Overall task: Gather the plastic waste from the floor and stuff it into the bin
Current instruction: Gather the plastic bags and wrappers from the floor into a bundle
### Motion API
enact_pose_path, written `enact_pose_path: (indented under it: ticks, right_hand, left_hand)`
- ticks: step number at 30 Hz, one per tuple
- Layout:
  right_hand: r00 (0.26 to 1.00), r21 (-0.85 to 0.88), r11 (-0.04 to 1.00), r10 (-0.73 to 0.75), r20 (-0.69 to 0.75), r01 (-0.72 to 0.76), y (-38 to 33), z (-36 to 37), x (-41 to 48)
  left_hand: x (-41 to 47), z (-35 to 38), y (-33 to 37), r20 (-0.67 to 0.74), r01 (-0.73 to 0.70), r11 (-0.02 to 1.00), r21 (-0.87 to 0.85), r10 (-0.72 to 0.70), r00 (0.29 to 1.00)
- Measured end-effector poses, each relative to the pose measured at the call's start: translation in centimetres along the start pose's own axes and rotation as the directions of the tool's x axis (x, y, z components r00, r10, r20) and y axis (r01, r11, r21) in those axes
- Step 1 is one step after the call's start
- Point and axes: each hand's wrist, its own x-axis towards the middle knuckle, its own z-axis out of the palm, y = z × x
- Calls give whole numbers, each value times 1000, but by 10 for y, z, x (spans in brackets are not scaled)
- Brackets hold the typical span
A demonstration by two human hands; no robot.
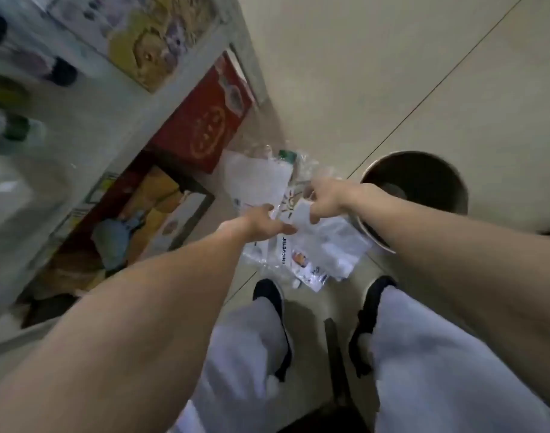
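Note:
A heap of clear and white plastic wrappers (326,251) lies on the tiled floor just ahead of my feet, with a green-capped clear bottle (286,156) at its far end. My left hand (261,223) reaches into the heap's left side, fingers spread on the plastic. My right hand (325,200) pinches a white piece of wrapper (300,217) near the heap's middle. The round dark bin (451,185) stands open on the floor to the right of the heap, partly behind my right forearm.
Red and printed cardboard boxes (205,120) sit under a shelf along the left. Blurred bottles stand on the shelf at far left. My two dark shoes (269,295) and pale trousers fill the bottom. Pale floor tiles stretch beyond the bin.

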Motion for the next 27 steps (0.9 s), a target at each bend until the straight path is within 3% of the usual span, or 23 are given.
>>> enact_pose_path:
  ticks: [6,12,17,27]
  right_hand:
    - [1000,-75,997,30,-9,-30,31,83,109]
    - [983,-89,993,63,-170,-79,57,138,150]
    - [988,-92,989,108,-110,-119,74,185,135]
    - [928,33,977,211,-307,-211,118,199,180]
  left_hand:
    - [102,44,-35,-79,-76,995,-71,70,994]
    - [135,96,-67,-118,-214,974,-80,204,972]
    - [131,128,-107,-91,-141,990,28,143,985]
    - [170,136,-152,-67,-77,994,80,83,994]
